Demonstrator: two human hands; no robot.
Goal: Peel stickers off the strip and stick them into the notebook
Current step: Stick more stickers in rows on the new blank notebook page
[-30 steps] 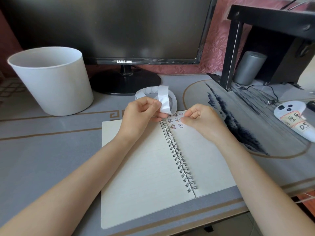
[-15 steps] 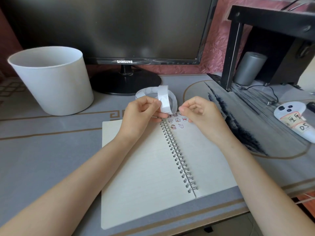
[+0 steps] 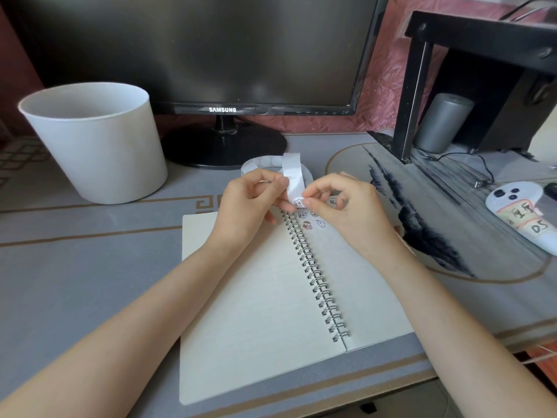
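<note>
Right now the curled white paper sticker strip (image 3: 294, 179) hangs over the top edge of the open spiral-bound lined notebook (image 3: 256, 297), pinched in my left hand (image 3: 247, 206). My right hand (image 3: 346, 212) nips the small round cartoon sticker (image 3: 297, 202) at its end. I'd peel slowly from the edge, keeping the backing taut. The white round plastic bin (image 3: 93, 146) shows only bare inner wall, and its bottom is hidden.

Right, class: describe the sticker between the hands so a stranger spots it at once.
Find the open spiral notebook before the monitor. Above its spiral the left hand holds a white strip. The sticker sits at that strip's lower end, unlike the stickers on the page.
</note>
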